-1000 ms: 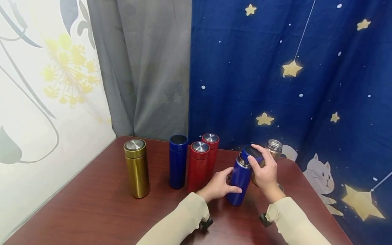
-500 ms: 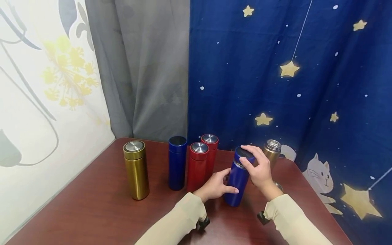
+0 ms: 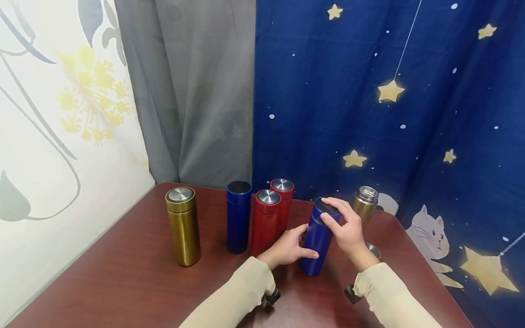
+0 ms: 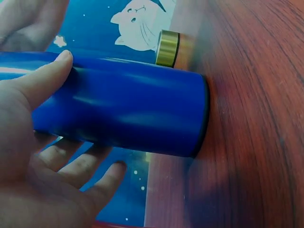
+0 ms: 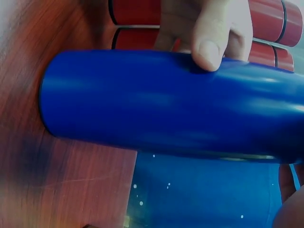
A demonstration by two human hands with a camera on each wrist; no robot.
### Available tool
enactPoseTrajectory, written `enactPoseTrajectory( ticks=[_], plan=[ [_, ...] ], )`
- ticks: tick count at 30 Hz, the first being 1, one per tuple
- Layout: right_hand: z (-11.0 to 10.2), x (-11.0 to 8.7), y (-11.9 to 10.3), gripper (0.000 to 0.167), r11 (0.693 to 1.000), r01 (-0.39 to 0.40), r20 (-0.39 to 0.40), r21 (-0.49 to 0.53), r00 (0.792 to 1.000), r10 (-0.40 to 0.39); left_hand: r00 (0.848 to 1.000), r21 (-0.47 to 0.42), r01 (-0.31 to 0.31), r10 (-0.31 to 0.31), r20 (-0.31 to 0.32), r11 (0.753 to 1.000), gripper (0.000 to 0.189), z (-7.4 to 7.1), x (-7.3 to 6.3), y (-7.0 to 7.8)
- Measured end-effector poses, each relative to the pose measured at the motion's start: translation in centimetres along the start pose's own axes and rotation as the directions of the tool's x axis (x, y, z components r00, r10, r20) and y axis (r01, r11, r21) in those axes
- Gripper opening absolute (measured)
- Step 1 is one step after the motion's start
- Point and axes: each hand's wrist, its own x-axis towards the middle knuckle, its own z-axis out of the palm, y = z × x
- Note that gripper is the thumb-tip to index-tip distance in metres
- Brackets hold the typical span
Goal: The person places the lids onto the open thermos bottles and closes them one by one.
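A blue thermos flask [image 3: 315, 246] stands slightly tilted between both hands, its base at the tabletop. Round its body my left hand [image 3: 289, 248] grips, thumb across the near side and fingers behind, as the left wrist view also shows. At the top, my right hand [image 3: 346, 228] holds the blue lid [image 3: 317, 213] with its dark disc, thumb in front and fingers over the top. The lid sits on the flask's mouth. Just left of my left hand stand two red flasks [image 3: 264, 223] with silver-topped lids.
Further left are another blue flask [image 3: 238, 223] and a gold flask [image 3: 183, 232], both lidded. Behind my right hand stands an uncapped gold flask [image 3: 365, 205]; its gold lid [image 4: 168, 48] lies on the table [image 3: 123, 282]. Curtains hang beyond the far edge.
The blue lid has come left and down from beside the flask's open mouth onto it, carried by my right hand. My left hand keeps its grip on the body.
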Motion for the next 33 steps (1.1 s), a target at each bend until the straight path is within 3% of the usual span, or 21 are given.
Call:
enactPoseTrajectory(
  ticks=[3, 7, 11, 16, 20, 26, 29, 33],
  plan=[
    [-0.1, 0.0, 0.0, 0.036, 1.000, -0.005, -0.003, -0.002, 1.000, 0.005, 0.997, -0.053, -0.032, 0.029, -0.066, 0.998, 0.080, 0.4, 0.0, 0.4],
    [0.0, -0.1, 0.1, 0.037, 1.000, -0.004, -0.031, -0.003, 1.000, 0.004, 0.983, -0.114, -0.098, 0.078, -0.168, 0.989, 0.088, 1.2, 0.4, 1.3],
    [0.8, -0.4, 1.7, 0.042, 1.000, 0.004, -0.085, -0.005, 0.996, -0.004, 0.971, -0.126, -0.124, 0.094, -0.222, 0.984, 0.087, 1.6, 0.5, 1.9],
    [1.5, -0.9, 3.6, 0.051, 0.997, -0.002, -0.157, -0.075, 0.988, -0.010, 0.970, -0.138, -0.129, 0.097, -0.222, 0.982, 0.086, 1.7, 0.5, 1.7],
    [2.1, -0.9, 3.8, 0.050, 0.990, -0.042, -0.211, -0.132, 0.977, 0.013, 0.965, -0.141, -0.162, 0.126, -0.231, 0.977, 0.084, 1.9, 0.6, 1.3],
    [3.1, -0.8, 3.7, 0.047, 0.988, -0.079, -0.278, -0.130, 0.960, 0.040, 0.958, -0.131, -0.178, 0.141, -0.251, 0.975, 0.082, 2.1, 0.6, 0.9],
    [3.2, -1.0, 3.7, 0.047, 0.991, -0.083, -0.284, -0.108, 0.958, 0.049, 0.959, -0.132, -0.174, 0.138, -0.246, 0.976, 0.083, 2.1, 0.6, 0.9],
    [2.7, -1.3, 3.3, 0.043, 0.998, -0.045, -0.234, -0.053, 0.972, 0.032, 0.966, -0.158, -0.165, 0.127, -0.226, 0.974, 0.084, 2.1, 0.8, 0.7]
  ],
)
